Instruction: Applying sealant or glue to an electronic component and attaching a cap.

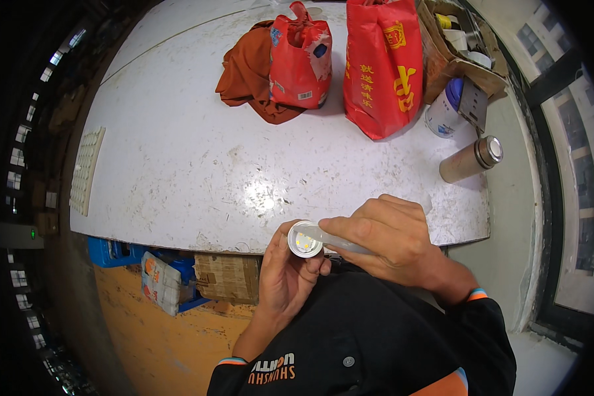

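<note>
Beside table (198, 165), left hand (284, 282) cupping lamp (302, 244), right hand (391, 236) gripping translucent tube (350, 246), knuckles up

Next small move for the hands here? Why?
I'd hold the left hand steady and trace the tip of the translucent plastic piece slowly along the rim of the round white LED housing. The left hand already grips the housing, its open face showing yellow LED chips, and the right hand has the tip over its edge. Contact is unclear.
</note>
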The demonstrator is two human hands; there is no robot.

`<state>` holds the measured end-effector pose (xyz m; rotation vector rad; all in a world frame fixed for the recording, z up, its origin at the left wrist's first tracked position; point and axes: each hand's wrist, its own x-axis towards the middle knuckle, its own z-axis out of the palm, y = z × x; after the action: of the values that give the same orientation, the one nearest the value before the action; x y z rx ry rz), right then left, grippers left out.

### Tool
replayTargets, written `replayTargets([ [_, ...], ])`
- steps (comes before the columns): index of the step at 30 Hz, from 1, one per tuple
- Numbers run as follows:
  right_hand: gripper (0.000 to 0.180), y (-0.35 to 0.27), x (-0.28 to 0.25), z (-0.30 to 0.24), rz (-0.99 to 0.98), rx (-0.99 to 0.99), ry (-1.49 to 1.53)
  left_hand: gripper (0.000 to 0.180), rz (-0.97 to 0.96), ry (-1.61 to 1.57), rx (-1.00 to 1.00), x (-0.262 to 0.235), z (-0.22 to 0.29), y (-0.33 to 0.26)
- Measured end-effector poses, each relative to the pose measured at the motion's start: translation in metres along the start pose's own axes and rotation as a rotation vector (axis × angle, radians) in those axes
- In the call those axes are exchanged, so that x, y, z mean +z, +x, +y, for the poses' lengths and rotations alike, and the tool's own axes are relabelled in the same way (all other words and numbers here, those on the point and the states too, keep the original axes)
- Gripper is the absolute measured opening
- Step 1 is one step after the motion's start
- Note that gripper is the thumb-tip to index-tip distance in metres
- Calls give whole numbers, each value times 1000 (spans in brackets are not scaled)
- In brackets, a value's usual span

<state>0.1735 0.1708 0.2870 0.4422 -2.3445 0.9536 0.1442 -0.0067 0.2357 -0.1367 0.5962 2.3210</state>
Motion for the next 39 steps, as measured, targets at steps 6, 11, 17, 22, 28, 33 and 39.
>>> replayTargets([
  [6, 32, 2, -3, 1, -3, -6, -13, 34, -29, -4, 19, -2, 0, 3],
  [11, 30, 4, -4, 1, 15, -1, -13, 31, -14, 10, 41, 3, 1, 3],
  [17, 29, 5, -6, 2, 27, -16, -17, 29, -24, 54, 111, 3, 1, 4],
  [22, 27, 3, -8, 0, -2, -15, -66, 30, -20, 111, 174, 4, 0, 3],
  [28, 25, 2, -8, -2, 13, -34, -81, 32, -63, 170, 264, 1, -1, 2],
  [33, 22, 1, -7, -4, 32, -35, -88, 33, -35, 259, 308, -1, 0, -1],
  [39, 22, 1, -7, -7, 41, -40, -96, 34, -32, 339, 368, 3, -2, -6],
])
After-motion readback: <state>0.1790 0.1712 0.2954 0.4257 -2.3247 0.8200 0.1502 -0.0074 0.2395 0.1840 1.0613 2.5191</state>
